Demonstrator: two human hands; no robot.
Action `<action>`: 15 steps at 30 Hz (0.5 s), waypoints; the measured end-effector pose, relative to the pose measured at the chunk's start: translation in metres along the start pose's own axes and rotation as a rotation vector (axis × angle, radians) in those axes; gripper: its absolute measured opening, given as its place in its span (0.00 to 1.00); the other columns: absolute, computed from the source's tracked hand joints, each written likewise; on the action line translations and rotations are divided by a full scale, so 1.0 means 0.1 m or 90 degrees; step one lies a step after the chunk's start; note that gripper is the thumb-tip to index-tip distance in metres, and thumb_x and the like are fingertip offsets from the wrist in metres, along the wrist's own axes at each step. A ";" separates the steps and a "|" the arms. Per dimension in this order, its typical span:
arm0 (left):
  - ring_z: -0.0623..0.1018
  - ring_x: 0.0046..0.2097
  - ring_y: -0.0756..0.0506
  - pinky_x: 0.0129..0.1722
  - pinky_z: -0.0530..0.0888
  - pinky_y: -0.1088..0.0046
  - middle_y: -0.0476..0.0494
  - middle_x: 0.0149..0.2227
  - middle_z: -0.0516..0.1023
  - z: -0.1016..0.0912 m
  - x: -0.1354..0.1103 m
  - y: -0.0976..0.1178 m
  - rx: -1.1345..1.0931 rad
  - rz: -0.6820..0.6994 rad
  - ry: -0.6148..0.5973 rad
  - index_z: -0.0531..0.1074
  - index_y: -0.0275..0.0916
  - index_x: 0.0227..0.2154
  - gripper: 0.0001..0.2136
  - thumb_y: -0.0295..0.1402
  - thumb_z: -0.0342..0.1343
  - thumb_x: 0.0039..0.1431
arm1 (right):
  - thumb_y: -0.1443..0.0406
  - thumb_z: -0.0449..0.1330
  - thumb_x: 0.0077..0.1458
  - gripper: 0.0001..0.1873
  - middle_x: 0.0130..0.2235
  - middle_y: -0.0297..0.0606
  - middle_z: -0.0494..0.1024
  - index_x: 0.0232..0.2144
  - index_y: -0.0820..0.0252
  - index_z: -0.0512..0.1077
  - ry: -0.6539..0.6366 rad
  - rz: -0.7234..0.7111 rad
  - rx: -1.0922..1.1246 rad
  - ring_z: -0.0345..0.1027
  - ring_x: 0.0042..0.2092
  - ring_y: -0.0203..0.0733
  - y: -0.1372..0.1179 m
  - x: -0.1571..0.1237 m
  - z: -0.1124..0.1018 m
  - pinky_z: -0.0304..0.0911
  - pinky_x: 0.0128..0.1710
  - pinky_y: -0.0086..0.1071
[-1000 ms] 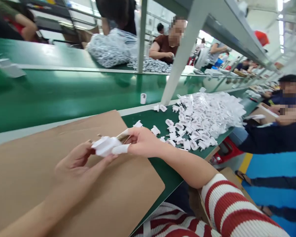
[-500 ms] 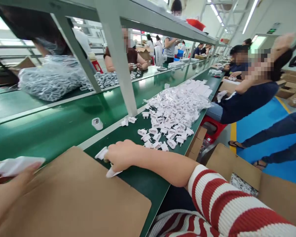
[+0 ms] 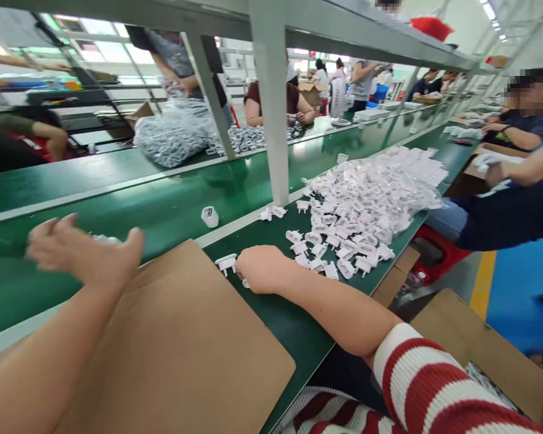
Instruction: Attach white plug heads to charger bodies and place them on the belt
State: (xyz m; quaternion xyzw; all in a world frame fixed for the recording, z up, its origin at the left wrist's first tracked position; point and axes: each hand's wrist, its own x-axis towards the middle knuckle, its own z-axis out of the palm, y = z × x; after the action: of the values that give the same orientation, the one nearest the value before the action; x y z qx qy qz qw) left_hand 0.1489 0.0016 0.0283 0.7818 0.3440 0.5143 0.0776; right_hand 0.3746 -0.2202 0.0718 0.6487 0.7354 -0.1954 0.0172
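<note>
At left, the left hand [image 3: 84, 250] spreads, released; what the right hand [image 3: 263, 269] grips beside a central plug part [image 3: 227, 263] is unclear. One block [image 3: 209, 217] on the belt [image 3: 163, 211] looks done, the centre-right heap [image 3: 371, 208] undone.

"Found the plug [image 3: 226, 263]?"
"Yes, left of centre and slightly below. White, wide flange uppermost, two pins pointing toward the bottom of the frame. Sits right against the curled fingers of the right hand [image 3: 263, 269]; can't tell whether gripped."
"And under those fingers?"
"Small white bit [image 3: 246, 283], mostly hidden."
"Over at the left of the frame?"
"White piece [image 3: 106, 239], just behind the spread left hand [image 3: 84, 250]. Partly covered, too unclear to identify."
"And the loose plugs [image 3: 319, 250]?"
"Right of centre, white too. Scattered and overlapping, turned every way, several showing hollow faces, others pins."
</note>
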 end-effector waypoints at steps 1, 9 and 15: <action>0.59 0.65 0.21 0.64 0.56 0.34 0.37 0.56 0.70 0.10 0.00 0.03 0.083 -0.094 0.017 0.68 0.36 0.46 0.27 0.48 0.70 0.54 | 0.77 0.65 0.50 0.12 0.46 0.47 0.83 0.37 0.61 0.79 0.012 0.016 0.027 0.79 0.44 0.55 0.00 0.01 0.01 0.72 0.37 0.39; 0.78 0.50 0.32 0.51 0.72 0.58 0.29 0.49 0.81 1.00 0.04 0.33 0.121 -0.330 -0.294 0.76 0.28 0.49 0.25 0.43 0.68 0.57 | 0.72 0.65 0.52 0.18 0.47 0.41 0.81 0.47 0.61 0.77 0.222 -0.007 0.520 0.76 0.40 0.39 0.19 0.17 0.07 0.72 0.43 0.32; 0.79 0.48 0.42 0.50 0.72 0.69 0.42 0.50 0.83 0.47 -0.24 0.61 0.077 -0.318 -0.238 0.79 0.37 0.54 0.19 0.40 0.60 0.63 | 0.70 0.72 0.45 0.17 0.43 0.35 0.82 0.39 0.58 0.75 0.099 -0.083 0.936 0.77 0.42 0.36 0.22 0.17 0.03 0.74 0.47 0.32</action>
State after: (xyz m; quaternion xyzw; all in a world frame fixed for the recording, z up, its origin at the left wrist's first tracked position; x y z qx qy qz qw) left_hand 0.2110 -0.0482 0.0175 0.7571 0.5354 0.3053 0.2167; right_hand 0.3921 -0.2028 0.0589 0.4599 0.4510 -0.5914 -0.4851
